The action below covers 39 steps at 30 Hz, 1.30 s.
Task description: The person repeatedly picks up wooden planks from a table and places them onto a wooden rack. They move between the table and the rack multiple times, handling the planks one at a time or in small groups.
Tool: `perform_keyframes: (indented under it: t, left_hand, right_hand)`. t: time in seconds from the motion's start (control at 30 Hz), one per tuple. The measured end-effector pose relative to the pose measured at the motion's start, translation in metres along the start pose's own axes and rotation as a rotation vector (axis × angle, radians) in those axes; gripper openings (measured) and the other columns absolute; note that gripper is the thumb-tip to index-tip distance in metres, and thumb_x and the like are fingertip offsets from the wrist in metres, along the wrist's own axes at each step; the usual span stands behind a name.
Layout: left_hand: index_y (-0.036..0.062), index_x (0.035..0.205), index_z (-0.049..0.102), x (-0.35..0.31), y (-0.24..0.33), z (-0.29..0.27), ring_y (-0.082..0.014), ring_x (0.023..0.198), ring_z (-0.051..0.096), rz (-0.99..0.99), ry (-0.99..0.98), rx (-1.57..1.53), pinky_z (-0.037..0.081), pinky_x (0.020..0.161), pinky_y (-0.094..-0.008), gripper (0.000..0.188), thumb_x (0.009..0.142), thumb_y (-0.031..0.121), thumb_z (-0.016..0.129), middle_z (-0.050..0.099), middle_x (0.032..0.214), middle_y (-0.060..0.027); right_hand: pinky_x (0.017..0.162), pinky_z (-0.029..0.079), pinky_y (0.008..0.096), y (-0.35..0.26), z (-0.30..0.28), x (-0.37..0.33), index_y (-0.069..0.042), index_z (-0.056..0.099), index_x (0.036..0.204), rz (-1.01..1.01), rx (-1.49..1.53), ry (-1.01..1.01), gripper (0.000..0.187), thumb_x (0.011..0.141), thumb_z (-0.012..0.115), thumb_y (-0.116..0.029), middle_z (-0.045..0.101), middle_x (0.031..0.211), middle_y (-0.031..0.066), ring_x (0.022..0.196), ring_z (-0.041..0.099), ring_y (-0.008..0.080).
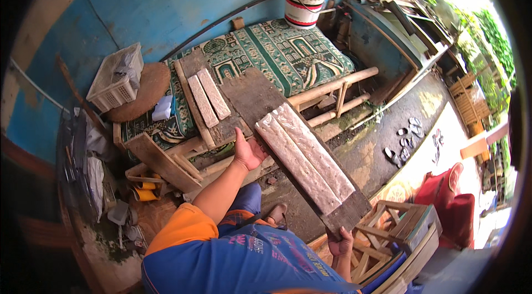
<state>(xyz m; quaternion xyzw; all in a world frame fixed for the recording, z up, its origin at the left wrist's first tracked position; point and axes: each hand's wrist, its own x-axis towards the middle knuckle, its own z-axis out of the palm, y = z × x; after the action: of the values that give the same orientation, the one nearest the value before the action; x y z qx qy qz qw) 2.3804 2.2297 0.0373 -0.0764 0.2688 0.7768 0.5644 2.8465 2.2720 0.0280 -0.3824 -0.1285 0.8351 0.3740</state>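
**Hands carrying a loaded plank**

Left hand (247, 152) pressing open-palmed against the long edge of a dark wooden plank (249, 97), fingers spread, steadying rather than gripping. Right hand (339, 243) closing around the plank's near end, taking the weight from below. Holding the plank roughly level, probably so the two long pale slabs (305, 155) lying side by side on top do not slide off. Far end reaching over a second board (210, 128) bearing two shorter pale slabs (208, 97), resting on a bamboo bench with a green patterned mat (293, 53). White bucket (303, 1) standing beyond; wooden crate (396, 227) just beside the right hand.
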Motion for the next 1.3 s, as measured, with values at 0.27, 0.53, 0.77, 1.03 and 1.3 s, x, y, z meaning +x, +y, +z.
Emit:
perform_keyframes:
  t: [0.27,0.53,0.77,1.03,1.3]
  left_hand:
    - [0.0099,0.121,0.057,0.080,0.003,-0.001,-0.0254,0.099,0.061,-0.023,0.104,-0.028,0.047,0.092,-0.0447,0.103,0.071,0.097,0.031,0.064,0.109,-0.0069]
    - [0.0069,0.133,0.051,0.164,0.046,-0.051,-0.0277,0.112,0.058,-0.058,0.202,-0.025,0.045,0.097,-0.0459,0.113,0.071,0.097,0.027,0.061,0.123,-0.0108]
    - [0.0108,0.136,0.052,0.243,0.103,-0.090,-0.0268,0.116,0.058,-0.048,0.220,0.004,0.044,0.100,-0.0446,0.114,0.068,0.099,0.027,0.061,0.129,-0.0079]
    - [0.0133,0.142,0.048,0.327,0.167,-0.130,-0.0274,0.122,0.053,-0.044,0.319,0.081,0.039,0.102,-0.0488,0.116,0.069,0.099,0.021,0.057,0.136,-0.0065]
    - [0.0089,0.143,0.043,0.363,0.188,-0.171,-0.0259,0.120,0.049,-0.005,0.503,0.094,0.033,0.105,-0.0463,0.116,0.071,0.098,0.025,0.052,0.135,-0.0052]
  right_hand:
    - [0.101,0.048,0.0578,0.010,0.007,0.101,-0.012,0.044,0.136,0.208,-0.042,0.005,0.068,0.075,0.070,0.001,0.061,0.126,0.0101,0.114,0.061,0.0351]
    - [0.100,0.047,0.0571,0.061,0.047,0.196,-0.013,0.050,0.131,0.390,-0.173,-0.025,0.050,0.086,0.066,0.001,0.065,0.118,0.0071,0.108,0.064,0.0279]
    - [0.097,0.048,0.0568,0.116,0.098,0.285,-0.012,0.055,0.127,0.513,-0.331,-0.008,0.034,0.093,0.063,-0.009,0.067,0.116,0.0080,0.109,0.064,0.0278]
    - [0.081,0.060,0.0421,0.187,0.147,0.395,-0.011,0.045,0.129,0.594,-0.329,0.153,0.035,0.098,0.060,-0.011,0.065,0.115,0.0085,0.106,0.066,0.0266]
    - [0.081,0.060,0.0412,0.243,0.192,0.465,-0.011,0.046,0.127,0.606,-0.316,0.081,0.033,0.097,0.061,-0.013,0.066,0.113,0.0087,0.100,0.067,0.0259]
